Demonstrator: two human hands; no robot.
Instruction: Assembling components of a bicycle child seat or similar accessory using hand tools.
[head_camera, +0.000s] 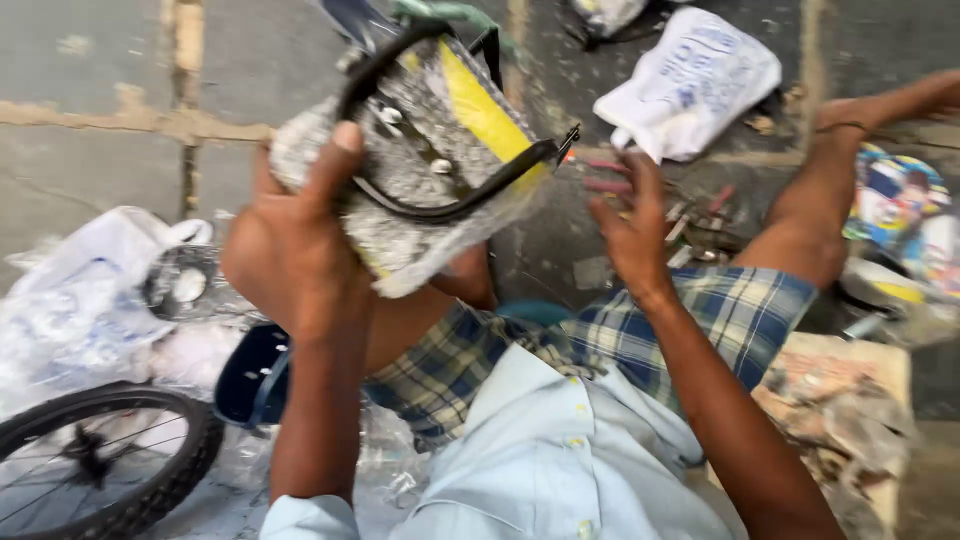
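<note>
Left hand (300, 240) grips wrapped part (420, 150) firmly from below; right hand (630, 225), fingers spread, hovers right of part; judged: keep part steady.

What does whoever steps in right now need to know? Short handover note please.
Left hand: gripping a plastic-wrapped bicycle saddle, held up underside-out, black rails showing, wrap still on.
Right hand: open, empty, fingers spread, beside the saddle and above small tools and parts scattered on the concrete floor; image is blurred, so which one it reaches for cannot be told.
Nearby: bicycle wheel lower left, white plastic bag ahead, second dark saddle-like part by the left knee.
Done: saddle picked up.
Left: wrap not yet removed; saddle not mounted on anything.
</note>
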